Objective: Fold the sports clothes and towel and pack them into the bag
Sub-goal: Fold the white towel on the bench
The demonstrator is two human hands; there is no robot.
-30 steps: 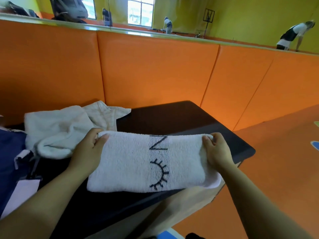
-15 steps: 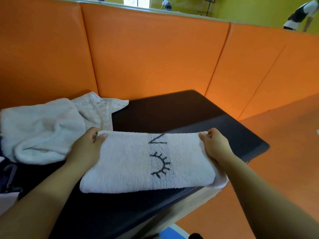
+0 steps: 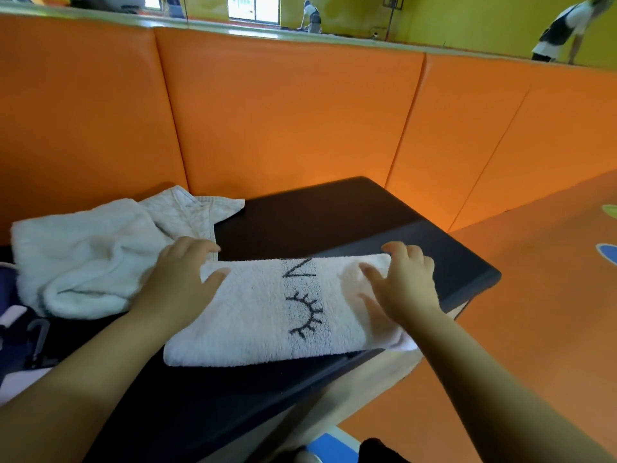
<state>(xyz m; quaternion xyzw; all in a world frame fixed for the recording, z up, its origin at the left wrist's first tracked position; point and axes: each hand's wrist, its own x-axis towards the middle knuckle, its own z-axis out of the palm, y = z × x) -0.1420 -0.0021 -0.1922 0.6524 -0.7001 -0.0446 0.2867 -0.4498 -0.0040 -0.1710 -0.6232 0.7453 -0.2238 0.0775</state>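
Pinching has given way to pressing since a moment ago. Black bench top (image 3: 334, 222) carries the unfolded white clothes heap (image 3: 83, 262) at left and the folded towel (image 3: 267, 312) along its near edge. Left hand (image 3: 187, 279) and right hand (image 3: 405, 285), fingers spread, press flat on its ends. Risk: the right corner overhangs the edge and could drag the towel off once released.
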